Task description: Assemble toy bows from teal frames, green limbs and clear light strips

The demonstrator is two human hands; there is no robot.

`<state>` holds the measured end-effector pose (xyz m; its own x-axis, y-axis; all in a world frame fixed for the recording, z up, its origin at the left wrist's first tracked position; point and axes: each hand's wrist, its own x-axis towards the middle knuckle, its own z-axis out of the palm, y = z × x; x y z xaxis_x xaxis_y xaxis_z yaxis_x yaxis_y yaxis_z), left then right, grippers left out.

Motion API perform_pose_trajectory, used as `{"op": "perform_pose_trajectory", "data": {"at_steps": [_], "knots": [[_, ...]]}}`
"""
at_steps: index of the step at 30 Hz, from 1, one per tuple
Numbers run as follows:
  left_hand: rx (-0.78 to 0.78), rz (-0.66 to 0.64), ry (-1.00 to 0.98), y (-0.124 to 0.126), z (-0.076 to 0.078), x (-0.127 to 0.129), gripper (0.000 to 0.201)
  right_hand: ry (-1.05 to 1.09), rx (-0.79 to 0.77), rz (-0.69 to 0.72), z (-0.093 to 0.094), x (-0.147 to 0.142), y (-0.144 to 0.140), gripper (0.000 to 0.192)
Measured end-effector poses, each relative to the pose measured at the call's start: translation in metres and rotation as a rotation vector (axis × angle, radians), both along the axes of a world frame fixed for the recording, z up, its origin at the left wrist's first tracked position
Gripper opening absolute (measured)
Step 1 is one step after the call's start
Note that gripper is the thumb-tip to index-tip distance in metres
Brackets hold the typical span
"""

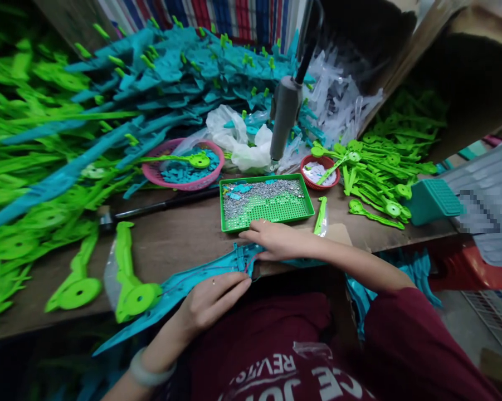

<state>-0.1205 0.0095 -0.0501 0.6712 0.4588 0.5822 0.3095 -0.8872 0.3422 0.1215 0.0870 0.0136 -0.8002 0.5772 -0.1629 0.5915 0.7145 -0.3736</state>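
Note:
A long blue plastic sword-shaped half shell (192, 277) lies slantwise along the table's front edge, its pointed end toward the lower left. Thin reddish wire runs in its middle part. My left hand (213, 298) is closed on its near side, fingertips by the wire. Over the wider part, my right hand (278, 239) has its thumb and fingers either side of the blue plastic; its fingertips are beside the front rim of a green perforated tray (271, 214). Small metal screws (263, 195) and some blue bits fill the tray's back part. The contact under both palms is hidden.
Blue shells (184, 67) are heaped at the back, lime-green parts (16, 245) at left and right. A grey power screwdriver (284, 114) hangs behind the tray. Pink basket (184, 184), red basket (320, 184), black rod (162, 206) and teal block (434, 200) stand around.

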Motion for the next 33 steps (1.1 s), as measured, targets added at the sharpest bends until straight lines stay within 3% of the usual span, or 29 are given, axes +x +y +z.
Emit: {"op": "perform_pose_trajectory", "data": {"at_steps": [4,8,10,12,16,20,23,25,30,33], "knots": [[0.053,-0.148,0.032,0.003,-0.001,-0.007,0.061,-0.039,-0.072,-0.015,0.006,0.006,0.0,0.052],[0.076,-0.164,0.052,0.002,-0.003,-0.016,0.057,-0.013,-0.162,-0.056,0.01,0.02,0.009,0.05],[0.112,-0.098,0.031,0.001,-0.004,-0.017,0.05,0.028,-0.192,-0.08,0.013,0.03,0.012,0.037],[0.131,0.053,0.004,0.001,-0.003,-0.014,0.041,0.116,-0.218,-0.091,0.016,0.04,0.011,0.019],[-0.069,0.359,0.014,0.011,0.01,0.001,0.017,0.342,-0.268,-0.061,0.013,0.056,-0.007,0.013],[-0.126,0.341,0.038,0.03,0.021,0.011,0.026,0.452,-0.27,-0.156,0.003,0.055,-0.027,0.021],[-0.116,0.33,0.048,0.038,0.021,0.014,0.031,0.355,-0.097,-0.157,0.0,0.049,-0.03,0.027],[-0.183,0.36,0.062,0.039,0.021,0.015,0.035,0.34,-0.022,-0.165,0.002,0.049,-0.028,0.018],[-0.544,0.448,-0.039,0.039,0.026,0.021,0.035,0.418,-0.156,-0.3,-0.001,0.064,-0.034,0.017],[-0.822,0.458,-0.21,0.041,0.027,0.03,0.029,0.31,0.013,-0.207,-0.014,0.065,-0.051,0.018]]}}
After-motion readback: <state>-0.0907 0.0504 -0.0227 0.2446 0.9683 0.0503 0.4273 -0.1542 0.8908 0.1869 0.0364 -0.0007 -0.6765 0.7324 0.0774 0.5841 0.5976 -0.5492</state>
